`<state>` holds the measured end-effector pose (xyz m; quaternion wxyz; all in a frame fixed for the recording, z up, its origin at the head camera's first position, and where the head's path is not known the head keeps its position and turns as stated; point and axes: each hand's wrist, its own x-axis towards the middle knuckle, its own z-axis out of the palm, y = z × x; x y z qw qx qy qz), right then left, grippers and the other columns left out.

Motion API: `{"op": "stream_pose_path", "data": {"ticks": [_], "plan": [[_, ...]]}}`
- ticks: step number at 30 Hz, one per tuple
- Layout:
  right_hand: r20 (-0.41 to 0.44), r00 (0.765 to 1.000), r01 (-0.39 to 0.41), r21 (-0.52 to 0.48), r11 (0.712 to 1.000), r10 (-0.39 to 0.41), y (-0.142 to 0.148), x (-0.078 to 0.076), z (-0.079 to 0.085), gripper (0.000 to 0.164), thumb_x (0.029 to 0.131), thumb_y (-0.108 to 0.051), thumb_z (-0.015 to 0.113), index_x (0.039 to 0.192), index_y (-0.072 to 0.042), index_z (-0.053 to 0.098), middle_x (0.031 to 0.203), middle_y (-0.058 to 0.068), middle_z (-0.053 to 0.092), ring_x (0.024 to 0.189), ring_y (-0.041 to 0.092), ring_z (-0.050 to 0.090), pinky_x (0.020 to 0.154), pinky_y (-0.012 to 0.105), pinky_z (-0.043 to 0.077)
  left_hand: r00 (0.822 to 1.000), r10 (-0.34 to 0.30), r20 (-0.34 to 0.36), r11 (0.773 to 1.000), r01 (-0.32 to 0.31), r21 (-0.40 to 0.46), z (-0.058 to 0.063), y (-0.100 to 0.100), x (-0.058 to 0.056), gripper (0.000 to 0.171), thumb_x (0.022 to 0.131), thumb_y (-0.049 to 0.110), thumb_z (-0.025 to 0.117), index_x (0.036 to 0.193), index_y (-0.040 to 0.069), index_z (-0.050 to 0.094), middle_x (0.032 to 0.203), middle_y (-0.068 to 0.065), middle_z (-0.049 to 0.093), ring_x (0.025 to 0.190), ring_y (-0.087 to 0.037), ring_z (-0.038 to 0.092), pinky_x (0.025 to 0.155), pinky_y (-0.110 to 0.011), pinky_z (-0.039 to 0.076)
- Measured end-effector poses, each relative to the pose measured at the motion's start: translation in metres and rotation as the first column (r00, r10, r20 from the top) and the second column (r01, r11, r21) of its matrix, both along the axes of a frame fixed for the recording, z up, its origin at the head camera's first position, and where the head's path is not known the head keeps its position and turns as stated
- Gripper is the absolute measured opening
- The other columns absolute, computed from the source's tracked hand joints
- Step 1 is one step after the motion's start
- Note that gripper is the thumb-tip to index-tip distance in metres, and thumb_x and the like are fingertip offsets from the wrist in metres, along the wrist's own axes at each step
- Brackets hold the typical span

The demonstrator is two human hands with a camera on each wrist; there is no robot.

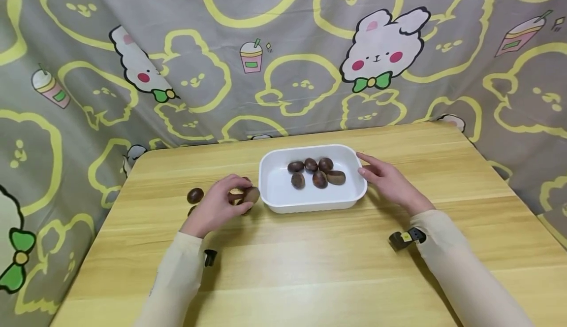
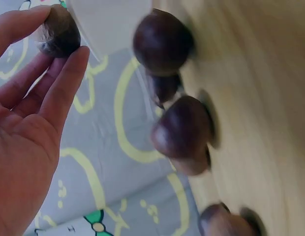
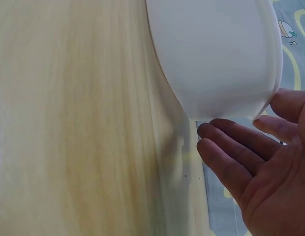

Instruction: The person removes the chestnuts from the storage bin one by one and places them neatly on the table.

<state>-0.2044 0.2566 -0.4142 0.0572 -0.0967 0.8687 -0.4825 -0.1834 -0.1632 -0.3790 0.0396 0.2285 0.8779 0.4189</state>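
My left hand [image 1: 218,205] pinches a chestnut [image 1: 252,195] between thumb and fingertips, just left of a white plastic tray [image 1: 283,200]. In the left wrist view the held chestnut [image 2: 63,32] shows its dull, paler side, raised off the table. Several glossy brown chestnuts [image 1: 298,180] lie grouped inside the tray. Loose ones, such as the chestnut [image 1: 195,195], lie on the table around and partly behind my left hand. At the tray's right end, my right hand [image 1: 390,181] touches the rim and end wall with its fingers mostly straight, as the right wrist view shows.
A light wood-grain table [image 1: 305,268] carries everything. Behind it and at both sides hangs a grey curtain [image 1: 297,31] with yellow outlines and cartoon rabbits. Dark wrist devices, such as the right camera [image 1: 400,241], sit under my sleeves.
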Motion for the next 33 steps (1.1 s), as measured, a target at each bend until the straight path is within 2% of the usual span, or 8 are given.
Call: {"op": "stream_pose_path", "data": {"ticks": [5,11,15,20,25,30,33], "plan": [[0.002,1.0,0.004,0.021,1.0,-0.004,0.003,0.002,0.0,0.058,0.104,-0.035,0.049,0.154,-0.011,0.032,0.128,0.028,0.057,0.119,0.039,0.054,0.106,0.056,0.035,1.0,0.023,-0.004,0.998,-0.023,-0.06,-0.004,-0.016,0.011,0.034,0.081,0.008,0.081,0.113,0.009,0.068,0.107,0.002,0.06,0.099,-0.019,0.062,0.089,-0.039,0.053],[0.013,1.0,-0.01,0.008,1.0,0.01,0.003,0.002,-0.001,0.058,0.105,-0.033,0.048,0.155,-0.01,0.03,0.13,0.03,0.055,0.12,0.041,0.053,0.105,0.057,0.035,1.0,0.012,0.024,0.994,-0.01,-0.108,-0.013,-0.03,0.022,0.038,0.08,0.008,0.082,0.115,0.006,0.067,0.11,-0.001,0.061,0.104,-0.025,0.062,0.089,-0.04,0.053],[0.016,1.0,-0.008,0.004,1.0,0.008,0.002,0.002,-0.002,0.058,0.105,-0.032,0.048,0.155,-0.01,0.029,0.129,0.03,0.056,0.119,0.04,0.054,0.105,0.057,0.035,1.0,0.008,0.003,0.988,-0.008,-0.153,-0.018,-0.034,0.027,0.038,0.08,0.009,0.082,0.115,0.006,0.067,0.113,-0.002,0.062,0.107,-0.024,0.06,0.089,-0.041,0.053],[0.014,1.0,-0.008,-0.002,1.0,0.008,0.002,0.002,-0.002,0.058,0.105,-0.033,0.048,0.155,-0.01,0.029,0.127,0.03,0.057,0.117,0.041,0.055,0.105,0.057,0.034,1.0,0.006,0.023,0.981,-0.002,-0.195,-0.022,-0.035,0.03,0.037,0.081,0.011,0.082,0.114,0.01,0.067,0.112,0.002,0.063,0.107,-0.021,0.059,0.091,-0.043,0.051],[0.01,1.0,-0.014,0.003,1.0,0.014,0.002,0.0,-0.001,0.058,0.104,-0.035,0.048,0.155,-0.012,0.03,0.128,0.028,0.057,0.118,0.039,0.055,0.105,0.056,0.035,0.998,0.01,0.055,0.975,0.002,-0.222,-0.024,-0.035,0.032,0.035,0.08,0.01,0.082,0.112,0.01,0.067,0.108,0.003,0.062,0.103,-0.018,0.061,0.088,-0.039,0.052],[0.01,1.0,-0.019,-0.007,1.0,0.019,0.002,-0.002,-0.001,0.057,0.105,-0.032,0.048,0.155,-0.01,0.029,0.126,0.03,0.057,0.117,0.04,0.056,0.104,0.056,0.036,0.995,-0.04,0.088,0.975,0.058,-0.213,-0.025,-0.033,0.03,0.036,0.08,0.004,0.08,0.114,0.008,0.066,0.11,0.0,0.063,0.101,-0.019,0.062,0.085,-0.036,0.053],[0.008,1.0,-0.027,-0.016,1.0,0.027,0.002,-0.003,-0.001,0.057,0.105,-0.031,0.048,0.155,-0.01,0.029,0.126,0.03,0.057,0.117,0.04,0.056,0.104,0.057,0.036,0.994,-0.048,0.1,0.971,0.07,-0.228,-0.027,-0.033,0.03,0.037,0.079,0.002,0.079,0.113,0.008,0.067,0.112,-0.002,0.064,0.101,-0.02,0.062,0.085,-0.038,0.053]]}}
